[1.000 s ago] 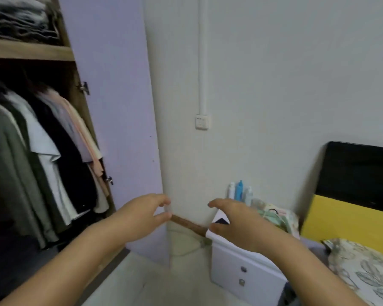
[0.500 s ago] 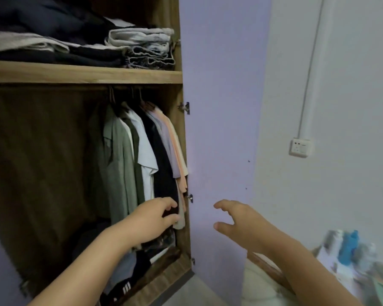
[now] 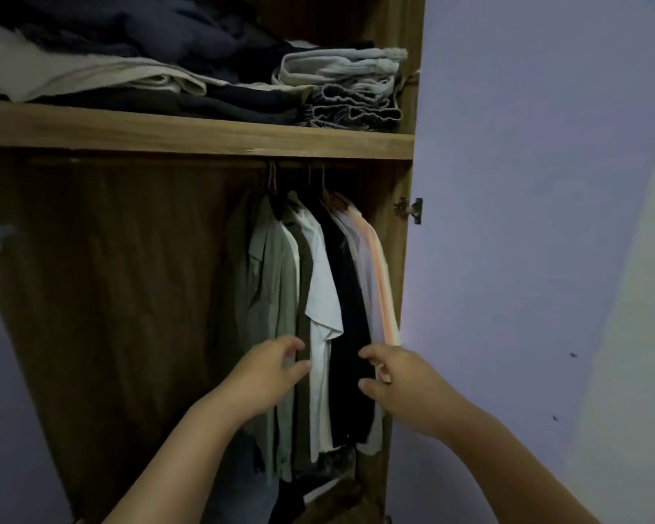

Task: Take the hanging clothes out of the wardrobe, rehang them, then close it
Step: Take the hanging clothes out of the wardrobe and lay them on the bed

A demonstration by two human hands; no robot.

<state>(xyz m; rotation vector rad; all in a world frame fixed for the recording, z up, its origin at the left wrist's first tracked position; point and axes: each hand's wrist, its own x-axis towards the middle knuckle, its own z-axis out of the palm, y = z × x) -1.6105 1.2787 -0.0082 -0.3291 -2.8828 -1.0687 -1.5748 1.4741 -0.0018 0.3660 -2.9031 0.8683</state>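
Nearest: both forearms reach in from the bottom edge. Left hand [image 3: 269, 368] sits at the lower part of the hanging clothes [image 3: 318, 296], fingers loosely curled in front of the grey-green shirt [image 3: 271, 281]; cannot tell if it actually pinches fabric or just touches it. Right hand [image 3: 398, 376] is at the right edge of the bunch, thumb and fingers apart in a C-shape facing the black garment [image 3: 346, 296] and the pale peach one [image 3: 380, 281], nothing clearly gripped.

Clothes hang bunched at the right end of the rail [image 3: 205, 163], just beside the wardrobe's right side wall. White shirt [image 3: 322, 281] sits between green and black. Hanger hooks [image 3: 311, 179] are dark, hard to count.

Further up: wooden shelf [image 3: 190, 132] with folded clothes [image 3: 341, 88] stacked on it. Lilac door [image 3: 526, 221] stands open on the right, hinge [image 3: 409, 209] visible.

Stage, as a judgement: clothes not yet taken out; hands positioned to gather the bunch.

Risks:
- grabbing low on the fabric, not the hangers, could pull garments off hangers
- hooks packed together, could snag when lifted off the rail
- shelf is right above the rail, so little room to lift the hooks
- tight against the side wall, so the peach item may get missed
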